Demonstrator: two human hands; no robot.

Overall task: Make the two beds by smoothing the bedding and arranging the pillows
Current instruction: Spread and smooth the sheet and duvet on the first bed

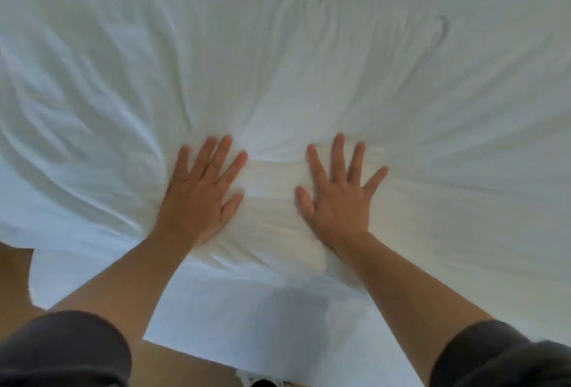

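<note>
1. Pressing flat, your left hand point(197, 192) and right hand point(336, 192) lie side by side on the white bedding point(278, 62), near the bed's close edge — fingers straight and spread, gripping nothing.
2. You keep both palms down because open hands drag the cloth evenly; a pinch would likely bunch it.
3. Creases point(173, 84) fan outward from your hands, so the cloth is taut under them and loose beyond — a sign, I judge, that smoothing is unfinished.
4. Your dark sleeves point(61, 352) sit pushed up above the forearms, clear of the sheet.
5. No pillows show here; arranging them looks like a later step.
</note>
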